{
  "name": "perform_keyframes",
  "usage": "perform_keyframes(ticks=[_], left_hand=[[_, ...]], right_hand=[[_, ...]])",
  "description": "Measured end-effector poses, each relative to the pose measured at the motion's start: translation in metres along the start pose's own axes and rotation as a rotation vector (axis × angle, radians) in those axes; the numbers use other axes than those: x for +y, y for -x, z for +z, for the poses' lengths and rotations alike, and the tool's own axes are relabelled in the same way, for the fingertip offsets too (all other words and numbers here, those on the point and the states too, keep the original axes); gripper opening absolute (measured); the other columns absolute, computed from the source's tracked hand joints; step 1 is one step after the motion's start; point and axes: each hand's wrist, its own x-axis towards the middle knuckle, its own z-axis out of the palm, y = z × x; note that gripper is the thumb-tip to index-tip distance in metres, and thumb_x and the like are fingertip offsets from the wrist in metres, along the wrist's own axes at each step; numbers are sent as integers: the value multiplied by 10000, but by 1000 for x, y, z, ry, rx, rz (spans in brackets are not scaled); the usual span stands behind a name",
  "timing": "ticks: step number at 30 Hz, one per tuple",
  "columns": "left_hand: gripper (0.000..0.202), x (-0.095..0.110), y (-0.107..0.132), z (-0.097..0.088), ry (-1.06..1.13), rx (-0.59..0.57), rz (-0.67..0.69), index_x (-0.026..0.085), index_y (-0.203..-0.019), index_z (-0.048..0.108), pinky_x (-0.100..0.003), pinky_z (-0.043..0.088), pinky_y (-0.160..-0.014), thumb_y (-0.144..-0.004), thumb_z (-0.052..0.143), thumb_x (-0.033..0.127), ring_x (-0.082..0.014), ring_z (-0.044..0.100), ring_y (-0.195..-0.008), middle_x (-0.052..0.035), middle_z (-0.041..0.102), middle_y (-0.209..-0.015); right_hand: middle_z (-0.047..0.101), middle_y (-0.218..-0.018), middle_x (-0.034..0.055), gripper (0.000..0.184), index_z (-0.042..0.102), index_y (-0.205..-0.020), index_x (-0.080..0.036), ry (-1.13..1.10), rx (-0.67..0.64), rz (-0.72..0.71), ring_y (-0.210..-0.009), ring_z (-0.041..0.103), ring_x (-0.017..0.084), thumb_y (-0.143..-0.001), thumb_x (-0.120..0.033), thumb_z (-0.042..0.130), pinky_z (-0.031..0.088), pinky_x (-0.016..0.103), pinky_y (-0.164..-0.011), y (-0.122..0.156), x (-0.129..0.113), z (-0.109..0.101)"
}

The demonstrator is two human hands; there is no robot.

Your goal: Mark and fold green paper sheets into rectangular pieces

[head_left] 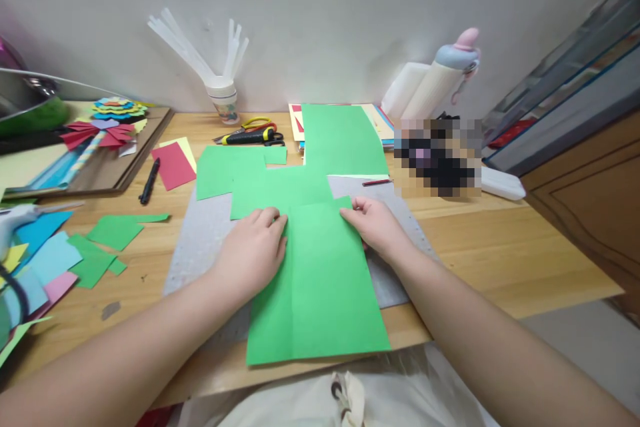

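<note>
A long sheet of green paper [335,280] lies nearest my body, with a lengthwise crease near its left side. Its bottom end reaches past the table's front edge. My left hand [257,247] rests at the sheet's upper left edge, fingers curled and closed on it. At the upper right corner, my right hand [375,223] pinches the same sheet between thumb and fingers. Just beyond it lie other green paper pieces [280,183], overlapping on a grey mat [200,240]. Another green sheet [345,140] lies on a stack of coloured paper.
Scissors [260,125] and a black-and-yellow cutter [247,136] lie behind the mat. A cup of white sticks [223,97] stands near the wall. Left are a black pen [150,180], green scraps [115,232] and a glue gun [20,220]. A bottle [435,80] stands back right.
</note>
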Motion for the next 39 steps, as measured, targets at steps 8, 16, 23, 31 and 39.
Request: perform_keyframes(ticks=[8,16,23,31,39], left_hand=[[469,-1,-2,18,-83,33,-78,132,-1374,522,-485,452,-881,-945,376,254,-337,536,-1075,-163,599,-1230],[483,1,-2,18,-83,20,-99,165,-1395,511,-489,445,-867,-939,381,256,-341,530,-1086,-146,607,-1237],[474,1,-2,19,-63,34,-98,184,-1384,522,-481,441,-883,-938,380,259,-328,531,-1084,-140,616,-1223],[492,-3,2,12,-23,148,-155,117,-1401,482,-475,400,-984,-952,386,294,-327,505,-1195,-168,584,-1307],[426,-2,-5,9,26,135,-134,192,-1344,549,-491,318,-1086,-967,370,275,-283,476,-1319,-78,539,-1447]], right_hand=[[499,-603,-77,280,520,-1084,-249,297,135,-151,-550,476,144,-807,-278,548,297,251,-535,-20,1,-3],[547,-638,-56,283,563,-1054,-270,490,109,-139,-581,475,157,-787,-174,548,222,270,-552,-15,-7,-1],[474,-574,-78,250,511,-1045,-252,334,76,-139,-527,440,147,-797,-229,538,255,256,-530,-13,0,-6],[402,-580,-111,424,438,-1138,-266,-38,-39,-185,-471,432,124,-777,-435,582,346,240,-494,0,6,-10],[439,-582,-108,480,401,-1170,-255,-128,64,-221,-460,440,121,-777,-454,592,363,245,-493,-29,2,-7]])
